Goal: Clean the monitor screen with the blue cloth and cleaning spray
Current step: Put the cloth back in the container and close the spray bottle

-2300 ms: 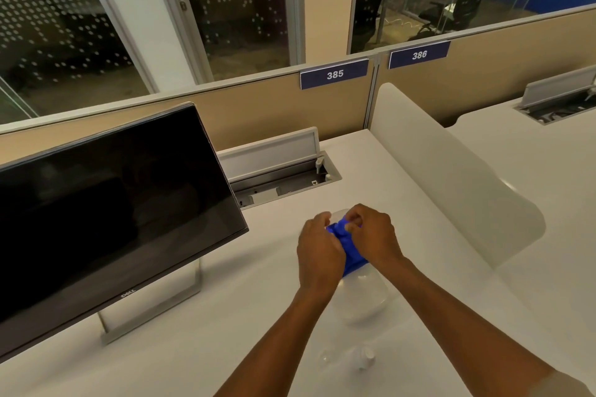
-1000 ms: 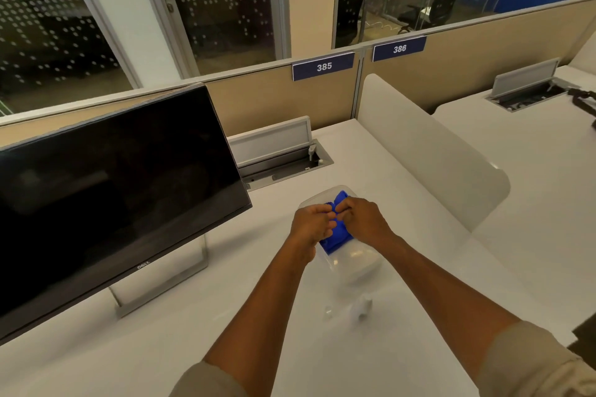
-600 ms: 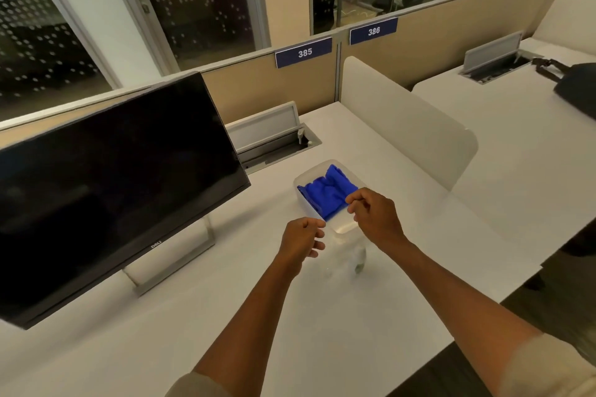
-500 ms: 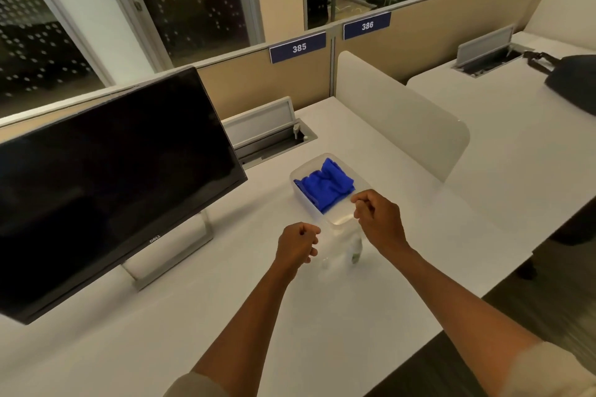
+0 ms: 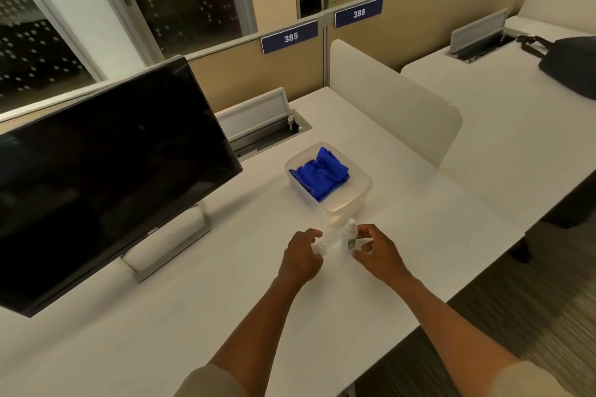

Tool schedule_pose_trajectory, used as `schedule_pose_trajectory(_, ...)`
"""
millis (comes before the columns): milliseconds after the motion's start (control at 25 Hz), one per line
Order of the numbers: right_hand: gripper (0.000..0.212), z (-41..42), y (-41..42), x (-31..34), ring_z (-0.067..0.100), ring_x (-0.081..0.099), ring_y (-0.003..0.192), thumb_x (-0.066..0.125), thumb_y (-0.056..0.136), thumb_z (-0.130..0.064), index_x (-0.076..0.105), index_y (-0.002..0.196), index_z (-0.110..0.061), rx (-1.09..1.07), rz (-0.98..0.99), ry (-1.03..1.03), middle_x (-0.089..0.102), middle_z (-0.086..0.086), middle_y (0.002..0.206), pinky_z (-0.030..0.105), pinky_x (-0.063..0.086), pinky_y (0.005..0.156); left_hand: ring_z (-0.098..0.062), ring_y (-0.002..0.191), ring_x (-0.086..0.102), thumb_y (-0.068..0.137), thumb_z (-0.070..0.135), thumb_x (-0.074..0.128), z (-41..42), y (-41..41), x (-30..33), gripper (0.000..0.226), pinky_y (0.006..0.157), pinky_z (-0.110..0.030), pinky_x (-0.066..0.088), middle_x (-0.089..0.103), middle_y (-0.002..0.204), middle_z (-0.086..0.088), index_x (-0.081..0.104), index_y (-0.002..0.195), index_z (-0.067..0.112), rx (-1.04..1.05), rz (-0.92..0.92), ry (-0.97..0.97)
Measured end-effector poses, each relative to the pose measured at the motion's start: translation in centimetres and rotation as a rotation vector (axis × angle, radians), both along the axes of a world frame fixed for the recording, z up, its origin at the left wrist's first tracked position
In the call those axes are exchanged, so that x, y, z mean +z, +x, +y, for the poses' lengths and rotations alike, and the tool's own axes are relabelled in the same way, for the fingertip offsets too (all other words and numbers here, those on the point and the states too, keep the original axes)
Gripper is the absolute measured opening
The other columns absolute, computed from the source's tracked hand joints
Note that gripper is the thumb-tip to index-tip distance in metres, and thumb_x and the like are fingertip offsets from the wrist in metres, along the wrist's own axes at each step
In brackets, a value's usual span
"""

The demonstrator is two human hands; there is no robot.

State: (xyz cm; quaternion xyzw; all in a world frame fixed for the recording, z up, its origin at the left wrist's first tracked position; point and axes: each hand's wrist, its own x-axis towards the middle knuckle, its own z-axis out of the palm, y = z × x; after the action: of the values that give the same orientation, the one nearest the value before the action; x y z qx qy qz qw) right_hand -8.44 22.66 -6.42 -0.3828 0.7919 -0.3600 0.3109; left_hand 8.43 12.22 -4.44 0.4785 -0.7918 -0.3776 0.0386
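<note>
My two hands hover low over the white worktop, a little apart from each other, with the small spray bottle standing upright between them. My right hand has its fingers curved loosely towards the bottle, very near it but, as far as I can tell, not yet gripping; my left hand is loosely curled and holds nothing, with what looks like a small clear cap lying by its fingertips, though it is too faint to be sure. Just beyond the bottle sits a clear plastic tub, and the blue cloth lies crumpled inside it. The step in hand seems to be picking up the spray: I judge it best to wrap the right fingers round the bottle's middle and lift it straight up, since it is narrow and could tip. Well left of the bottle the dark monitor leans on its stand, nothing blocking the way to it. Further beyond the bottle is an open cable hatch, and a black bag rests on the neighbouring desk far to its right.
</note>
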Motion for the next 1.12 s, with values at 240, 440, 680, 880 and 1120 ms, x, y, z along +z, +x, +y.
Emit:
schedule_pose_trajectory(240,0.049,-1.8,0.9,-0.9,0.011,0.060,0.091,0.083,0.072,-0.027,0.051,0.109,-0.032,0.034,0.043,-0.029,0.059,-0.011,0.100,0.016,0.043,0.078,-0.015,0.115,0.052,0.083,0.013,0.067,-0.4,-0.9,-0.9,0.050,0.096,-0.024,0.043,0.053,0.128,0.002,0.056,0.126,0.034,-0.100,-0.051,-0.002)
schedule_pose_trajectory(440,0.040,-2.0,0.2,-1.1,0.011,0.060,0.089,0.082,0.074,-0.034,0.053,0.102,-0.032,0.056,0.075,-0.022,0.061,-0.010,0.096,0.019,0.046,0.081,-0.013,0.108,0.053,0.085,0.024,0.070,-0.5,-1.5,-1.7,0.038,0.091,-0.022,0.042,0.055,0.121,0.004,0.061,0.120,0.034,-0.110,-0.060,-0.049)
schedule_pose_trajectory(680,0.037,-2.1,0.0,-1.1,0.012,0.060,0.089,0.079,0.076,-0.037,0.056,0.104,-0.029,0.093,0.088,-0.006,0.062,-0.008,0.098,0.020,0.046,0.080,-0.010,0.091,0.053,0.090,0.018,0.062,-1.2,-1.2,-1.6,0.018,0.073,-0.017,0.036,0.062,0.107,0.000,0.068,0.106,0.025,-0.112,-0.069,-0.114)
schedule_pose_trajectory(880,0.034,-2.2,0.8,-0.5,0.012,0.062,0.090,0.076,0.079,-0.038,0.056,0.106,-0.031,0.124,0.053,-0.027,0.064,-0.007,0.099,0.025,0.050,0.082,-0.012,0.089,0.060,0.090,0.018,0.063,-2.3,0.4,0.2,0.014,0.071,-0.019,0.042,0.066,0.102,0.002,0.062,0.103,0.024,0.004,0.045,-0.117)
schedule_pose_trajectory(1120,0.028,-3.7,3.0,0.6,0.011,0.061,0.091,0.068,0.087,-0.039,0.052,0.108,-0.029,0.224,0.091,-0.032,0.063,-0.009,0.099,0.021,0.047,0.083,-0.012,0.083,0.063,0.090,0.029,0.065,-4.4,1.4,4.7,0.018,0.075,-0.022,0.051,0.066,0.095,0.001,0.055,0.102,0.020,0.153,0.222,-0.166)
